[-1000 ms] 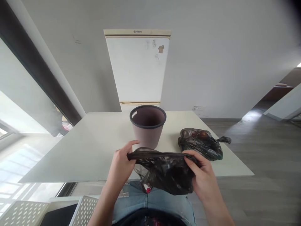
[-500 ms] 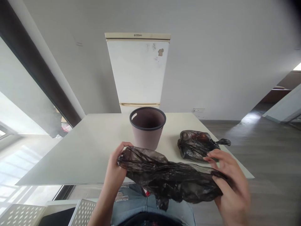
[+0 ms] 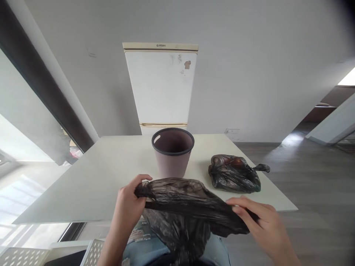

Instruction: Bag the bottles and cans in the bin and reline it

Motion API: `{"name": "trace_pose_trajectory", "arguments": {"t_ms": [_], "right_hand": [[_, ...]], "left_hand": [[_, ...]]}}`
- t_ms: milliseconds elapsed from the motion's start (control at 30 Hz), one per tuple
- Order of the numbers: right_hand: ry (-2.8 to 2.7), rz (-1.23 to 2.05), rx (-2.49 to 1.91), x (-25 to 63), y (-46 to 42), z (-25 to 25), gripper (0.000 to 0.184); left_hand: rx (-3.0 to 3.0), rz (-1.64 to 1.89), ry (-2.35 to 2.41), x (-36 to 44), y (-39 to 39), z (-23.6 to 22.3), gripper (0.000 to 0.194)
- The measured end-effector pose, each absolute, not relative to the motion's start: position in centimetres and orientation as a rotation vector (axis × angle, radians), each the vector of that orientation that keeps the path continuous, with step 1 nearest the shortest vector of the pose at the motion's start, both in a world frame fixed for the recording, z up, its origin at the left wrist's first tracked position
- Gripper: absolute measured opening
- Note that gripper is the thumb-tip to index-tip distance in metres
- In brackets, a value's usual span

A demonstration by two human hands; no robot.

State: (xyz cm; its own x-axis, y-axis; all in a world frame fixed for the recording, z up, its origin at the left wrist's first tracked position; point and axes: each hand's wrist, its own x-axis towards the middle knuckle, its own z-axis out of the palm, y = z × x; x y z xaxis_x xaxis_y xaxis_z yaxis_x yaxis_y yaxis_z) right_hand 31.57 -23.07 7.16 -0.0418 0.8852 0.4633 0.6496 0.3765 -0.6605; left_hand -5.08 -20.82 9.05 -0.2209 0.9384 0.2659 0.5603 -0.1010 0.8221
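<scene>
A thin black plastic garbage bag [image 3: 183, 207] is stretched sideways in front of me, its lower part bunched and hanging over my lap. My left hand [image 3: 130, 201] is closed around the bag's left edge. At the other side, my right hand [image 3: 257, 220] pinches the right edge between thumb and fingers. Just beyond the bag stands a mauve trash bin [image 3: 172, 162], upright, with a dark rim and a handle slot; no liner shows inside it. To its right lies a filled, knotted black garbage bag [image 3: 234, 173], apart from both hands.
The bin and filled bag rest on a pale table [image 3: 91, 177]. Behind it stands a white refrigerator [image 3: 161, 88] against a grey wall. A white perforated basket [image 3: 93, 253] sits low at the left, below the table edge.
The garbage bag has been pulled wider and now hangs lower in the middle. My right hand moved right and regripped the edge; my left hand shifted slightly left.
</scene>
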Motion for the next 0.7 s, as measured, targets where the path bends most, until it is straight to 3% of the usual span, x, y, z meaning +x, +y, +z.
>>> {"name": "trace_pose_trajectory", "arguments": {"t_ms": [233, 400, 467, 533, 567, 600, 667, 700], "right_hand": [[-2.249, 0.781, -1.387, 34.0, -24.4, 7.0, 0.017], [-2.009, 0.614, -1.59, 36.5, -23.4, 6.9, 0.041], [-1.842, 0.55, -1.544, 33.8, -23.4, 7.3, 0.056], [-1.874, 0.667, -1.395, 29.5, -23.8, 7.6, 0.083], [-1.883, 0.714, -1.35, 27.3, -24.1, 7.7, 0.084], [-1.9, 0.784, -1.303, 25.4, -24.4, 7.7, 0.072], [-1.884, 0.958, -1.239, 23.2, -24.6, 7.7, 0.036], [-1.846, 1.01, -1.238, 22.9, -24.6, 7.7, 0.032]], "left_hand": [[1.346, 1.565, 1.609, -5.7, -21.3, 9.8, 0.043], [1.4, 1.502, 1.619, -3.6, -22.0, 10.1, 0.014], [1.452, 1.422, 1.526, -1.7, -22.6, 10.1, 0.01], [1.516, 1.311, 1.4, 0.4, -23.2, 10.0, 0.011], [1.551, 1.251, 1.336, 1.3, -23.4, 10.0, 0.009], [1.583, 1.191, 1.279, 2.0, -23.6, 10.0, 0.006], [1.628, 1.071, 1.201, 2.7, -23.8, 10.0, 0.018], [1.635, 1.03, 1.189, 2.7, -23.8, 10.1, 0.025]]}}
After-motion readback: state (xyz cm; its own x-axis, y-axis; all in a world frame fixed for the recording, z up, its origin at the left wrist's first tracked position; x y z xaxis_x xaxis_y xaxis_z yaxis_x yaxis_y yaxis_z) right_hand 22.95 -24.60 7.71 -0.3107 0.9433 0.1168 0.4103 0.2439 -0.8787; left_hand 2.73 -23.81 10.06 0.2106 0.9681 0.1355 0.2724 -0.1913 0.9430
